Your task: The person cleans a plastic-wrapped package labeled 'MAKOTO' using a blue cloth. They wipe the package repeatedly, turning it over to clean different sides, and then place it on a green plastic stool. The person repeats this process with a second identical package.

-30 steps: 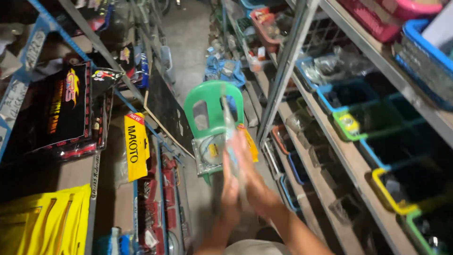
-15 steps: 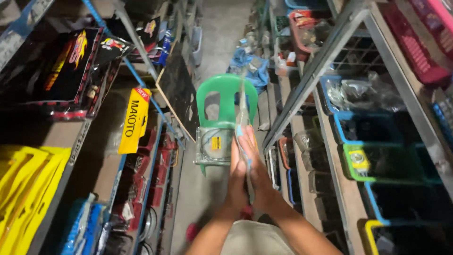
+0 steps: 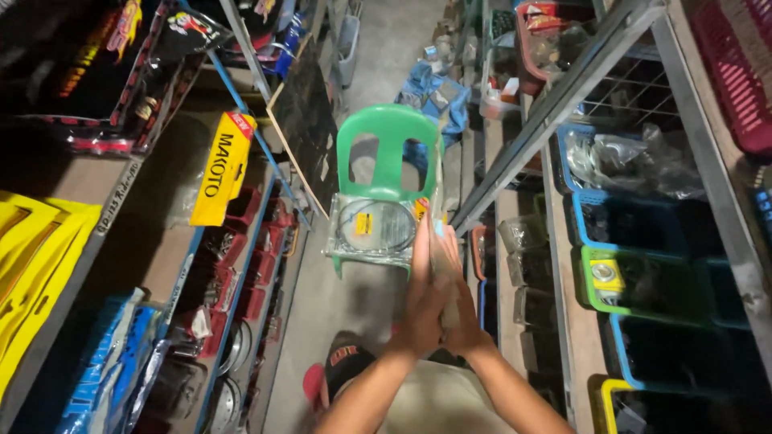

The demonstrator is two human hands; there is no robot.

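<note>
Head view looks down a narrow aisle whose concrete floor (image 3: 378, 48) runs between two long racks. The metal shelving on the right (image 3: 563, 104) carries blue, green and yellow plastic bins (image 3: 635, 277) of bagged parts, and the shelves on the left (image 3: 161, 241) carry yellow packages (image 3: 36, 257) and dark boxes. In the aisle just ahead stands a green plastic chair (image 3: 388, 153), and on its seat lies a clear bag holding a coiled cable (image 3: 374, 227). Nearer the camera, the left hand (image 3: 420, 301) and the right hand (image 3: 457, 301) are raised with palms pressed flat together, fingers straight and pointing away toward the chair. Sandwiched between the palms is a thin clear plastic packet (image 3: 438, 185), standing on edge and sticking up well past the fingertips, in front of the chair's right side.
</note>
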